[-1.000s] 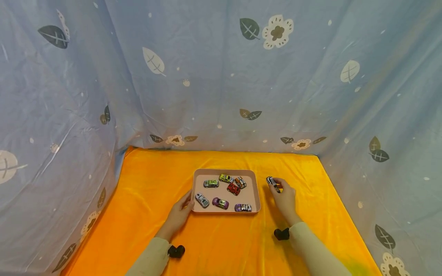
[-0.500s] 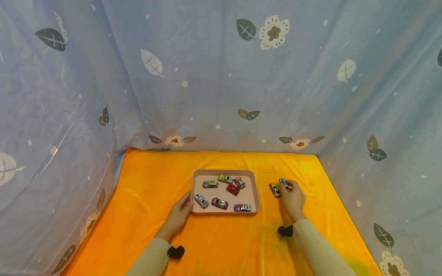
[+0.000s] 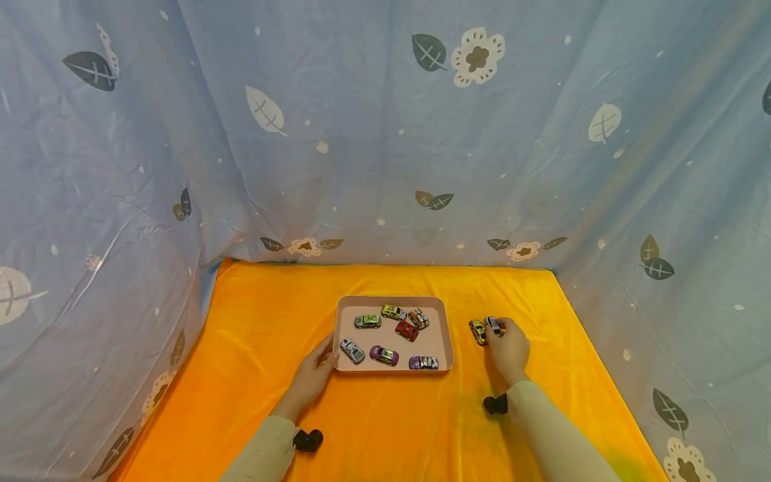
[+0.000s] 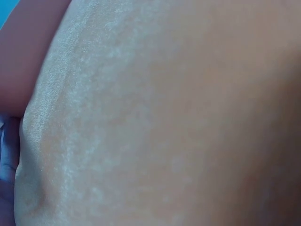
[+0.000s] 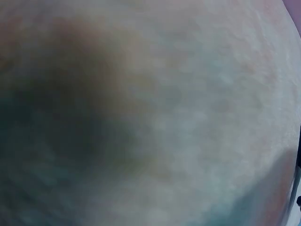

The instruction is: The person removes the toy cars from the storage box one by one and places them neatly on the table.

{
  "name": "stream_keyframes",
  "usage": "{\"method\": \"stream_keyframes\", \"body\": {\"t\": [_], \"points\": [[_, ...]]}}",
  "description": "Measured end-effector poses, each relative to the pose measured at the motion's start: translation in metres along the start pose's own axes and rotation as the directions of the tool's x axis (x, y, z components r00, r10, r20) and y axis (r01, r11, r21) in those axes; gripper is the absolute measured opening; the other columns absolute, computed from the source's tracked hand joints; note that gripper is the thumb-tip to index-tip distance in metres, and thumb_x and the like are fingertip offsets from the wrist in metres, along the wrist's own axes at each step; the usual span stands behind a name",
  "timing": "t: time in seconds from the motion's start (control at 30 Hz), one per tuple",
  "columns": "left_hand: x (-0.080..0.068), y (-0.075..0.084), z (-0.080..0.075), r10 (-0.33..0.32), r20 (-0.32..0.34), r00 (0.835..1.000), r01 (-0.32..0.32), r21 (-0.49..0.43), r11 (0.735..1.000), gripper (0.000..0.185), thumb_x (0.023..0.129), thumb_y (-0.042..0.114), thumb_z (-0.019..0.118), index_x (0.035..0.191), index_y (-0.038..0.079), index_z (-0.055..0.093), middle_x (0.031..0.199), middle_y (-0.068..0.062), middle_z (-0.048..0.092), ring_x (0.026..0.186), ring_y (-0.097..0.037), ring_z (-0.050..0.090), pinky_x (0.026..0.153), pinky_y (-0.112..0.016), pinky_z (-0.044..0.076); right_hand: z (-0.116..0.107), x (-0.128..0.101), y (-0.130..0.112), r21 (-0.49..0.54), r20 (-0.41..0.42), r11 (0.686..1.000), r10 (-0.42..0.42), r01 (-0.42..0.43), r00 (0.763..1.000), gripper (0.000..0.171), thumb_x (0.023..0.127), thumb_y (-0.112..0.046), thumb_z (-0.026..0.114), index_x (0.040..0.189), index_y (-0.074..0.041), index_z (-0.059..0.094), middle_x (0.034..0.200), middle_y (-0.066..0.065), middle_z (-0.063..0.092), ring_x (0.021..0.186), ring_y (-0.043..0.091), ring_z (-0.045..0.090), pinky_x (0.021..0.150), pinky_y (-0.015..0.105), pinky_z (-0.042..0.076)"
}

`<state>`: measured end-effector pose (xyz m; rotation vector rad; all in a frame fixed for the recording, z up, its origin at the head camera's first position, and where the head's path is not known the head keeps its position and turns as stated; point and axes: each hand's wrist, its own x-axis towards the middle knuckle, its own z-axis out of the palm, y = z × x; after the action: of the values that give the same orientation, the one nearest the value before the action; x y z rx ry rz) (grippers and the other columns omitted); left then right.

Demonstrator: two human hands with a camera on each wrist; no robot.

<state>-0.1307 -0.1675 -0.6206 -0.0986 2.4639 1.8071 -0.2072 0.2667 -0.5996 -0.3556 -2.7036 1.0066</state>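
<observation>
My right hand (image 3: pixel 509 349) pinches a small white-and-dark toy car (image 3: pixel 493 325), low over the yellow cloth. Right beside it on the left lies a yellow-and-dark toy car (image 3: pixel 478 332). My left hand (image 3: pixel 314 372) holds the left side of a shallow pink tray (image 3: pixel 394 301), thumb near its front corner. Inside the tray are a green car (image 3: pixel 367 321), a yellow-green car (image 3: pixel 393 311), an orange-and-white car (image 3: pixel 418 318), a red car (image 3: pixel 407 330), a silver-white car (image 3: pixel 352 351), a purple-and-green car (image 3: pixel 384 355) and a purple-and-white car (image 3: pixel 424 363).
A yellow-orange velvety cloth (image 3: pixel 385 428) covers the table. Pale blue curtains (image 3: pixel 337 174) with leaf and flower prints hang at the back and both sides. Both wrist views are mostly blurred cloth; the tray wall (image 4: pixel 23 52) shows at the left wrist view's edge.
My right hand has moved right from near the tray, leaving the yellow-and-dark car on the cloth, and has lowered the white-and-dark car beside it. My left hand and the tray stay put.
</observation>
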Motion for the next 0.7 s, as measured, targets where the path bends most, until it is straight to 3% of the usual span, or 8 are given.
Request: {"method": "stream_keyframes", "body": {"t": [0.23, 0.33, 0.53, 0.7], "points": [[0.001, 0.001, 0.001, -0.009, -0.005, 1.0, 0.009, 0.012, 1.0, 0.055, 0.098, 0.034, 0.057, 0.15, 0.028, 0.038, 0.142, -0.001, 0.05, 0.122, -0.023, 0.051, 0.106, -0.049, 0.035, -0.002, 0.002, 0.002, 0.013, -0.004, 1.0, 0.012, -0.012, 1.0, 0.038, 0.093, -0.026, 0.066, 0.121, -0.001, 0.06, 0.112, 0.019, 0.063, 0.096, 0.034, 0.058, 0.083, 0.048, 0.045], [0.002, 0.001, 0.002, -0.009, -0.007, 1.0, 0.009, 0.018, 1.0, 0.054, 0.099, 0.033, 0.057, 0.15, 0.029, 0.039, 0.142, 0.0, 0.05, 0.122, -0.023, 0.051, 0.106, -0.049, 0.036, -0.004, 0.005, 0.008, 0.102, 0.065, 0.995, 0.008, -0.015, 0.998, 0.044, 0.095, -0.031, 0.063, 0.127, -0.001, 0.055, 0.117, 0.019, 0.06, 0.098, 0.032, 0.057, 0.082, 0.046, 0.047], [0.003, 0.0, 0.004, -0.005, 0.005, 1.0, 0.005, 0.012, 1.0, 0.054, 0.098, 0.033, 0.057, 0.149, 0.03, 0.039, 0.142, 0.0, 0.05, 0.122, -0.023, 0.051, 0.107, -0.05, 0.034, -0.006, 0.008, 0.027, 0.326, 0.234, 0.929, 0.097, -0.172, 0.967, 0.064, 0.093, -0.049, 0.06, 0.135, -0.003, 0.047, 0.124, 0.014, 0.054, 0.107, 0.026, 0.054, 0.084, 0.03, 0.05], [0.002, -0.001, 0.001, -0.007, 0.003, 1.0, 0.007, 0.004, 1.0, 0.055, 0.098, 0.032, 0.057, 0.15, 0.029, 0.038, 0.14, 0.0, 0.052, 0.121, -0.024, 0.051, 0.106, -0.05, 0.034, -0.003, 0.009, 0.032, 0.362, 0.259, 0.913, 0.092, -0.185, 0.961, 0.065, 0.092, -0.05, 0.06, 0.135, -0.003, 0.047, 0.126, 0.014, 0.053, 0.108, 0.025, 0.053, 0.08, 0.02, 0.049]]}}
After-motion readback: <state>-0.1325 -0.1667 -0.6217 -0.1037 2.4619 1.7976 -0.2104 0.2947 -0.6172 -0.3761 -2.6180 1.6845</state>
